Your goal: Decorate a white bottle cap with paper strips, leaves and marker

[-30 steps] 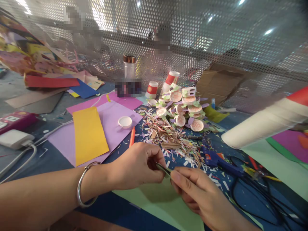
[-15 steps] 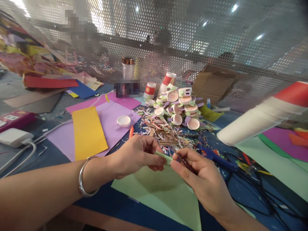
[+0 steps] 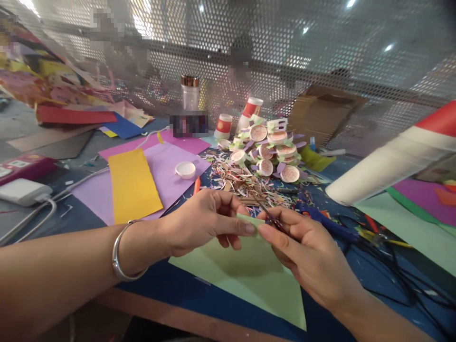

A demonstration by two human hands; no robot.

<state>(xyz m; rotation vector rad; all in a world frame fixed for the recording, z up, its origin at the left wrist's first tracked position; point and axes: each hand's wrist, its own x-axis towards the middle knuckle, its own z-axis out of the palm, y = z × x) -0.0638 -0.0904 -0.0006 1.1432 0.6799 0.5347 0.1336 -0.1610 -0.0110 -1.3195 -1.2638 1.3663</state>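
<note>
My left hand [image 3: 206, 225], with a silver bangle at the wrist, pinches a small light green paper piece [image 3: 250, 219] between thumb and fingers. My right hand [image 3: 308, 254] is closed around a pair of dark scissors [image 3: 273, 219], whose blades point up and to the left. The thumb of that hand also touches the right end of the paper piece. Beneath both hands lies a larger light green sheet [image 3: 245, 280]. The scissors' handles are mostly hidden by my fingers.
Behind the hands are paper scraps [image 3: 238, 178] and a pile of decorated cup pieces [image 3: 265, 147]. A yellow sheet [image 3: 133, 185] and a white lid [image 3: 185, 169] rest on purple paper [image 3: 171, 161]. To the right are stacked cups [image 3: 384, 161], a blue glue gun [image 3: 331, 223] and black cables [image 3: 395, 266].
Both hands have shifted slightly right in view. The paper piece now lies more level, and more of the scissors' blades shows above my right thumb.
</note>
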